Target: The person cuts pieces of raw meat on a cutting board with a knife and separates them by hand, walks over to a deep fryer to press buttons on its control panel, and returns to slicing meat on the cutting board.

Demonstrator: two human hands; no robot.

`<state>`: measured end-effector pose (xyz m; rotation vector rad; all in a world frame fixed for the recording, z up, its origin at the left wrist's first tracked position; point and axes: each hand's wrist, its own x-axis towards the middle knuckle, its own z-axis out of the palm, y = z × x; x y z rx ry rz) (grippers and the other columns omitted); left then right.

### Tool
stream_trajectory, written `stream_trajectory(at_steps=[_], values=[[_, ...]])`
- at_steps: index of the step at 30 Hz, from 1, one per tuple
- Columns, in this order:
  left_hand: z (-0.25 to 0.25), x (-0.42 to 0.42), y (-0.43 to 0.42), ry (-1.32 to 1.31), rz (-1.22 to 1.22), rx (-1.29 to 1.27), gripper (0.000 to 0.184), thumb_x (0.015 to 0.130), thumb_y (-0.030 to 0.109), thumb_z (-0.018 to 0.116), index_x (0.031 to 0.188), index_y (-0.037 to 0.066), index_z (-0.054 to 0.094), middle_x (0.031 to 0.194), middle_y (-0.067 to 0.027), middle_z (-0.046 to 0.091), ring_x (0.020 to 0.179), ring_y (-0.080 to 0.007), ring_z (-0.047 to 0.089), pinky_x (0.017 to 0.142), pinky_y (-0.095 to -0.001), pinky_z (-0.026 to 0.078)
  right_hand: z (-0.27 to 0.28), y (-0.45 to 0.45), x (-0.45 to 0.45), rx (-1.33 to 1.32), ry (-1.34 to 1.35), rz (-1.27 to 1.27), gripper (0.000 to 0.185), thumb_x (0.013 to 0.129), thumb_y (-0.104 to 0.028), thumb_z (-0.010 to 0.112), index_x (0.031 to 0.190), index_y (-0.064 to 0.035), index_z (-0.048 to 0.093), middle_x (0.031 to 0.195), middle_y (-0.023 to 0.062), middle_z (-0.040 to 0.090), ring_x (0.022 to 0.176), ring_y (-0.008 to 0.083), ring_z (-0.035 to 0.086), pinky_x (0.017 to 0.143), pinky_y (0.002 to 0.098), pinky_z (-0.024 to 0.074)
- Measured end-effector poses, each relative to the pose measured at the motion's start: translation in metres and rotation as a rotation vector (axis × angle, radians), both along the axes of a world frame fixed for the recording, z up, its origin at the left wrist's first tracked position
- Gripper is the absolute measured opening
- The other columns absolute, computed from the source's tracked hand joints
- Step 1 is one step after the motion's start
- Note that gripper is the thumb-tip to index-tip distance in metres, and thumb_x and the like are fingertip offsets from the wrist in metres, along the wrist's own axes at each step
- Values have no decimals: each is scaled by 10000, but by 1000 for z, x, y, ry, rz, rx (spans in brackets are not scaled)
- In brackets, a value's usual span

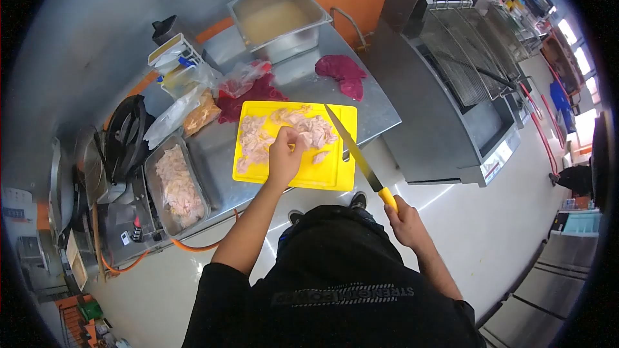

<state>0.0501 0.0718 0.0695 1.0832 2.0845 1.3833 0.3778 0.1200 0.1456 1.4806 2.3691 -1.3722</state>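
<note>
A yellow cutting board [322, 179] lies on the steel table with pale raw meat pieces [255, 138] heaped at its left and more meat [316, 130] at its upper middle. Over the board is my left hand [285, 153], its fingers curled together at the edge of the right-hand heap; whether a piece is pinched in them is hidden. My right hand [404, 219] grips the yellow handle of a long kitchen knife [358, 156]. The blade points up and away, its tip near the board's upper right part. One small scrap of meat [320, 156] sits apart on the board.
Left of the board stands a steel pan of cut meat [207, 205]. Behind are a deep steel container with cloudy liquid [316, 19], maroon cloths [342, 72] and a bag of orange-brown food [202, 115]. A fryer [445, 96] stands to the right.
</note>
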Motion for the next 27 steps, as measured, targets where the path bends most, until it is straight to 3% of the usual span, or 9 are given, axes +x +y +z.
stream_trajectory(at_steps=[1,3,6,11,20,23,25,26,27], values=[[0,0,3,2,6,2,114,934,107,615,1002,31,563,1076,-133,647,912,-285,663,794,-385,516,1,2,-2,-11,8,-18,309,1019,-319,492,1067,-16,528,781,267,628,780,471,630,688,519,476],[-4,1,7,-391,88,175,108,952,67,597,1044,21,565,1118,-115,668,892,-232,705,768,-304,530,0,3,-4,-14,8,-13,309,1019,-319,494,1069,-16,530,779,262,627,773,464,631,683,511,474],[-15,2,-1,-514,126,131,176,955,31,574,1128,17,600,1124,-111,677,892,-208,723,738,-277,539,0,5,-9,-53,-13,-1,310,1017,-322,499,1078,-20,532,787,262,631,783,456,637,691,507,477],[-68,6,-38,-424,188,-55,296,952,25,552,1237,11,628,1226,-104,655,861,-196,732,648,-249,547,-5,2,-15,-28,-110,147,314,1010,-332,506,1107,-35,536,832,274,651,843,457,649,741,526,489],[-53,28,-83,-637,390,-91,238,976,98,564,1182,24,657,1141,-98,679,772,-180,735,559,-257,535,-13,-2,-20,-24,-236,262,361,1011,-364,491,1155,-35,529,874,299,660,886,493,638,779,572,492],[-47,30,-96,-566,357,-194,232,960,93,584,1171,29,656,1077,-89,668,831,-180,723,600,-269,536,-10,-3,-21,-13,-238,261,358,1015,-359,486,1158,-33,525,866,300,659,881,499,636,778,572,492],[-56,23,-103,-41,265,-138,250,922,103,629,1162,36,653,1055,-112,647,918,-232,700,683,-321,547,-7,-3,-22,-23,-236,261,357,1016,-359,484,1157,-34,526,865,298,659,880,495,638,777,570,492],[-62,20,-101,-44,266,-138,250,922,103,629,1162,36,653,1055,-112,647,918,-232,700,683,-321,547,-5,-4,-22,-33,-234,260,355,1018,-358,482,1156,-34,526,864,297,659,879,492,640,777,568,492],[-56,12,-92,156,278,-111,266,904,120,647,1157,38,654,1072,-123,639,939,-269,681,734,-351,546,-3,-5,-22,-32,-236,262,355,1018,-358,482,1156,-34,526,864,297,659,879,492,640,777,568,492]])
